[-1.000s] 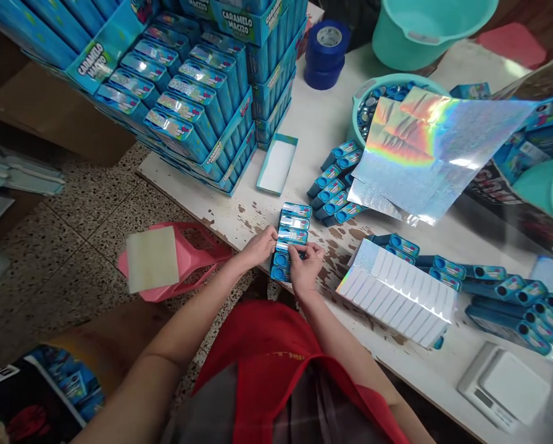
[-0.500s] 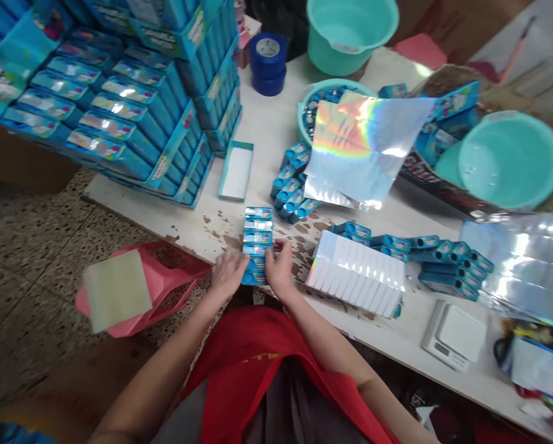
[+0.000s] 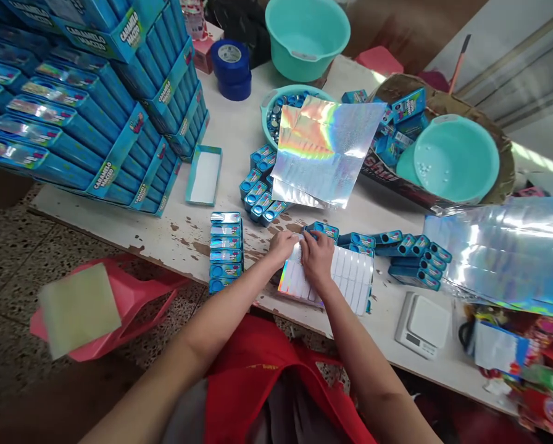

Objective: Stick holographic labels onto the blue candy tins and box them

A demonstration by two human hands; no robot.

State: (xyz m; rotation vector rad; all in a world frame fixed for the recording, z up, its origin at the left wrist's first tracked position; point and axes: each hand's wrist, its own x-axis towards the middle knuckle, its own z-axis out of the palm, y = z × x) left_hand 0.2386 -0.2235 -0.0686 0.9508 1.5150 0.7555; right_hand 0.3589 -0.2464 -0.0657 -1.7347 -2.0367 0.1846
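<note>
- The left hand (image 3: 283,248) is at the far left corner of the strip-marked sheet (image 3: 353,274), its fingers bent together.
- The right hand (image 3: 317,258) is just beside it, palm down over the sheet, fingers curled at the far edge.
- Fingertips are too small and crowded to see well, so I cannot tell whether either hand pinches a strip.
- The sheet lies near the table's front edge, with blue boxes showing past its far and right sides.
- To the left of the hands stands a row of six blue boxes (image 3: 226,255); the four far ones have shiny strips across their tops, the two near ones show round circles.
- Beyond the row lie a shallow tray (image 3: 203,179) and, to its right, a cluster of boxes (image 3: 256,196).
- A white scale (image 3: 427,322) sits to the right.
</note>
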